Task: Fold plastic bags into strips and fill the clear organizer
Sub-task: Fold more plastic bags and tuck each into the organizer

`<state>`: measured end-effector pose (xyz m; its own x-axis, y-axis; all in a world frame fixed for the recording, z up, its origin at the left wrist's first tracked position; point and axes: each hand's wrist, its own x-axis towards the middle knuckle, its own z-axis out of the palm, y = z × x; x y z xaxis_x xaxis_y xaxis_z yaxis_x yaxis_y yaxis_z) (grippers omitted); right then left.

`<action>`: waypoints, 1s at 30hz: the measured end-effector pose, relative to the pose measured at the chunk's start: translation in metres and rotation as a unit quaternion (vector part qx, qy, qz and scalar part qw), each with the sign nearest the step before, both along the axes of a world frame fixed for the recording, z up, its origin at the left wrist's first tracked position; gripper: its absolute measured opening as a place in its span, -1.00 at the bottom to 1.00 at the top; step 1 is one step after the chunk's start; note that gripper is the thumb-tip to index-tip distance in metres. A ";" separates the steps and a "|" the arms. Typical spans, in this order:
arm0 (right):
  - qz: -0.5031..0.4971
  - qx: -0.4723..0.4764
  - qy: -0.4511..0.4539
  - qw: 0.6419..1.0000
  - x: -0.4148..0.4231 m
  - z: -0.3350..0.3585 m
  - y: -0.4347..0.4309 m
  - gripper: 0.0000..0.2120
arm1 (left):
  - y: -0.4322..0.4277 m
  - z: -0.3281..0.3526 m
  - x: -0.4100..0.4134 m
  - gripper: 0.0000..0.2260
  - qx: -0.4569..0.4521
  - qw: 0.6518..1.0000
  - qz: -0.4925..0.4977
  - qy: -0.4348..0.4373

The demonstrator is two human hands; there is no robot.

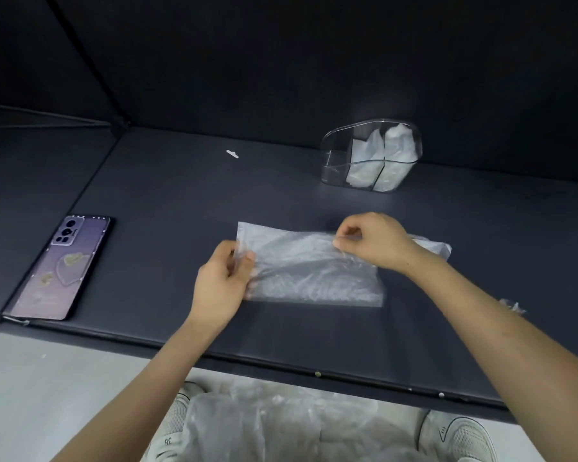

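A clear plastic bag (314,271) lies flat mid-table. The left hand (222,281) pinches its left end and the right hand (371,241) pinches its far edge. The clear organizer (371,155), holding folded bags, stands far right on the dark table (181,195). A phone (64,266) lies left.

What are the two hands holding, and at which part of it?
Both hold the clear plastic bag. The left hand pinches its left edge; the right hand pinches its far edge, toward the right.

Dark table (181,195), dark walls (281,61), pale floor (47,395)
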<state>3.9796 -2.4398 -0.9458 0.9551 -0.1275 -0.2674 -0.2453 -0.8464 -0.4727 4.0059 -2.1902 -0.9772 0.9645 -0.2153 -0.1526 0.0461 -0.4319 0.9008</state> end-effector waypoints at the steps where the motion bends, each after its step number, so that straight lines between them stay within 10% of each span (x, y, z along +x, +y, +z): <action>1: -0.002 -0.003 0.005 1.000 0.002 -0.003 -0.001 -0.92 | -0.001 0.001 0.001 -0.94 0.004 1.000 0.001 0.007; 7: 0.008 -0.016 0.028 0.999 -0.017 -0.008 -0.002 -0.93 | 0.005 0.006 -0.005 -0.82 0.041 0.998 -0.003 0.037; 14: 0.015 -0.029 0.023 0.999 -0.024 -0.012 -0.005 -0.89 | 0.002 -0.004 -0.005 -0.67 0.236 0.889 -0.158 -0.360; 24: -0.025 0.006 0.030 0.999 -0.024 -0.014 -0.010 -0.93 | -0.025 -0.043 -0.010 -0.39 0.367 0.833 -0.306 -0.278; 27: -0.035 -0.168 -0.201 0.964 -0.038 -0.021 0.001 -0.70 | -0.026 -0.043 -0.010 -0.39 0.375 0.829 -0.305 -0.280; 30: 0.043 -0.218 -0.183 0.958 -0.051 -0.042 0.039 -0.51 | -0.027 -0.044 -0.010 -0.38 0.372 0.833 -0.303 -0.276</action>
